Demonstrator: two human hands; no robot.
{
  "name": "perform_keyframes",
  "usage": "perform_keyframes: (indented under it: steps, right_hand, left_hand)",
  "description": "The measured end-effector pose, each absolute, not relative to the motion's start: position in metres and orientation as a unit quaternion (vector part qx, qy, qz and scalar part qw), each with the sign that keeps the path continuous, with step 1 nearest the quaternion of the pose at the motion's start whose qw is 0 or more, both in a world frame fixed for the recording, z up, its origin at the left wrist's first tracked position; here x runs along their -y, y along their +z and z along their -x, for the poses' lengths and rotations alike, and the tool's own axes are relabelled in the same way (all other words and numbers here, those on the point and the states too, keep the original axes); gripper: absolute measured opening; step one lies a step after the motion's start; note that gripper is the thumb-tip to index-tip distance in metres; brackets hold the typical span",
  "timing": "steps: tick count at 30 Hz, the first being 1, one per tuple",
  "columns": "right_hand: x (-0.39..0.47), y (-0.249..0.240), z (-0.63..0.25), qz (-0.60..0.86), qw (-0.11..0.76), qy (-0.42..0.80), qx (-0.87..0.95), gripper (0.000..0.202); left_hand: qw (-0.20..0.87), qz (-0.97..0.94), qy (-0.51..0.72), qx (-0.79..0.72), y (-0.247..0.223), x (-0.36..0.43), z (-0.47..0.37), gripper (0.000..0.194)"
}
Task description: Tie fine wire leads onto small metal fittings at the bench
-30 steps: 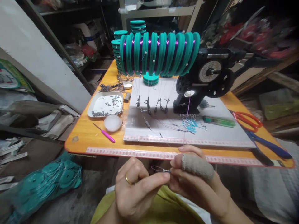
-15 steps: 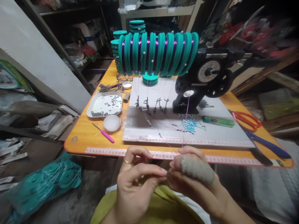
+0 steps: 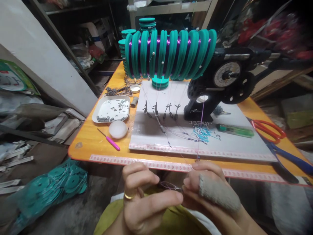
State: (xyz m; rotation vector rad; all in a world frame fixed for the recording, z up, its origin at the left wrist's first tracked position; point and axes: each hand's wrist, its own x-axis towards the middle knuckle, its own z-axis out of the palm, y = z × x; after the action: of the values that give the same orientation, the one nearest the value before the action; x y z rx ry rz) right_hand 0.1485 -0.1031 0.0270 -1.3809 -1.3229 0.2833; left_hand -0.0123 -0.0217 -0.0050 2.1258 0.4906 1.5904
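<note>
Low in front of the table edge, my left hand (image 3: 144, 195) has its index finger stretched to the right hand's fingertips, its thumb hidden behind, its other fingers curled. A small loop of thin purple fishing line (image 3: 170, 186) lies between the hands, and the left fingers are closed about it. My right hand (image 3: 207, 187), with a grey knitted finger cover (image 3: 216, 192), pinches the loop's dark end. From the right fingers a purple line (image 3: 201, 114) runs up to the black winder (image 3: 220, 75). Above, a row of teal spools (image 3: 171, 54) is wound with purple line.
A grey board (image 3: 146, 130) bears rigged lines, a blue-and-white bead pile (image 3: 202, 132) and a green cutter (image 3: 236, 130). Left are a white tray (image 3: 94, 114), a round dish (image 3: 118, 129) and a pink-handled hook tool (image 3: 112, 143). Orange scissors (image 3: 269, 130) lie right.
The left index finger and thumb are no longer pinched in plain view; a loop of line now shows between the hands. Both hands sit slightly lower, and the view has shifted a little.
</note>
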Motion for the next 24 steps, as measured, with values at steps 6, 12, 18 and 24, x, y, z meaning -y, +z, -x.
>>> perform_keyframes:
  steps: [6, 12, 18, 24]
  right_hand:
    - [0.102, 0.031, -0.148, 0.598, 0.525, 0.031, 0.605, 0.012]
    - [0.101, 0.021, -0.154, 0.531, 0.471, 0.102, 0.697, 0.022]
    - [0.087, 0.027, -0.154, 0.467, 0.457, -0.011, 0.757, 0.021]
    - [0.084, 0.024, -0.142, 0.463, 0.45, -0.016, 0.763, 0.017]
  left_hand:
    - [0.478, -0.698, 0.507, -0.165, -0.003, 0.024, 0.012, 0.018]
    - [0.704, -0.545, 0.409, -0.202, 0.0, 0.022, 0.009, 0.009]
    - [0.787, -0.477, 0.341, -0.192, 0.0, 0.012, 0.014, 0.004]
    - [0.716, -0.558, 0.363, -0.213, 0.008, 0.005, 0.021, 0.006]
